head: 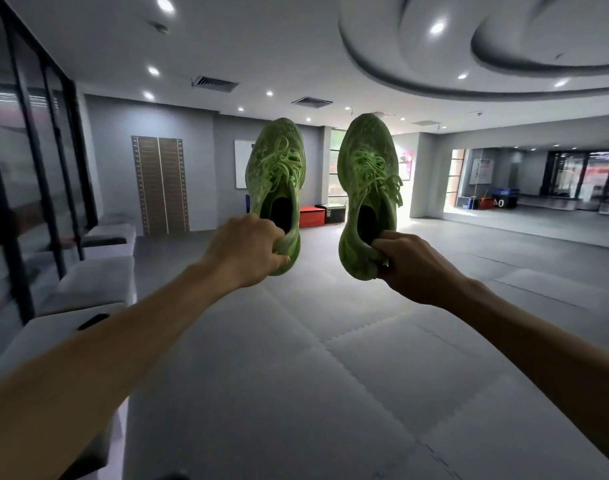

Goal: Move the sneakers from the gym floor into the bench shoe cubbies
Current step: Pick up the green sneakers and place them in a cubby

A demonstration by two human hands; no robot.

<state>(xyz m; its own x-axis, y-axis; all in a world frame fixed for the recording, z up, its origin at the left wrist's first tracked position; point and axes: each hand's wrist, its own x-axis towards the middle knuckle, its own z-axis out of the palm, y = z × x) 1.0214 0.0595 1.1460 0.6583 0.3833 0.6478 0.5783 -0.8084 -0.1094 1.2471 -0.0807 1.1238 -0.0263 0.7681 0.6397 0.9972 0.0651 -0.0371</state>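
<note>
Lime-green sneakers, pair: left sneaker pinched at heel by left hand, right sneaker likewise by right hand, both aloft, toes pointing away; padded bench lies left, nearer left arm, its cubbies unseen

Open floor mats ahead, unobstructed to far wall. Left side: row of grey bench blocks along glass partition. Far end: red box and black box on floor.
</note>
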